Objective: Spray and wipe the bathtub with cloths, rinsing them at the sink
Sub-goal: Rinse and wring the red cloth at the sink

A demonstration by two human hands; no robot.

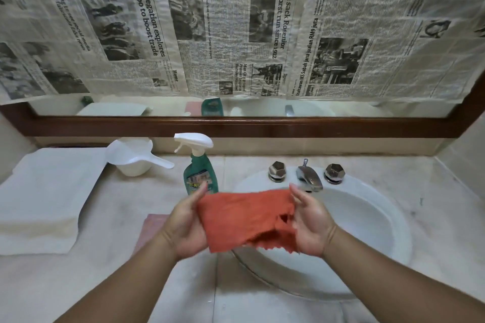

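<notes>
**At the sink w/ cloth, rinse not started, tub out of view**

The table (pixel 126 283) runs under a mirror papered w/ newspaper (pixel 236 21); everything below is placed vs. the sink (pixel 393 220).

- Sink: basin looks dry, no water visible from the tap (pixel 309 179) at its back rim.
- White towel (pixel 44 196): folded, well left of the sink.
- Red cloth (pixel 246 220): the task's thing, held in the air over the sink's left rim, stretched flat between both hands. Can't tell if wet or dry; ragged at the lower right edge.
- White scoop (pixel 133 157): left of the sink, toward the back wall.
- Spray bottle (pixel 200 168): upright, just left of the sink, behind the cloth.
- Pink cloth (pixel 154 220): flat on the table left of the sink, partly hidden by the left wrist.

Left hand (pixel 186 228) and right hand (pixel 312 223) each pinch a side of the red cloth, fingers (pixel 298 198) curled onto the fabric, nothing else held.

Progress, my read: prob. a rinse stop or prep. Tub isn't shown, so can't say if any spraying/wiping is done. Left at min.: tap on, wet/wring the cloth, then back to the tub w/ the bottle.
</notes>
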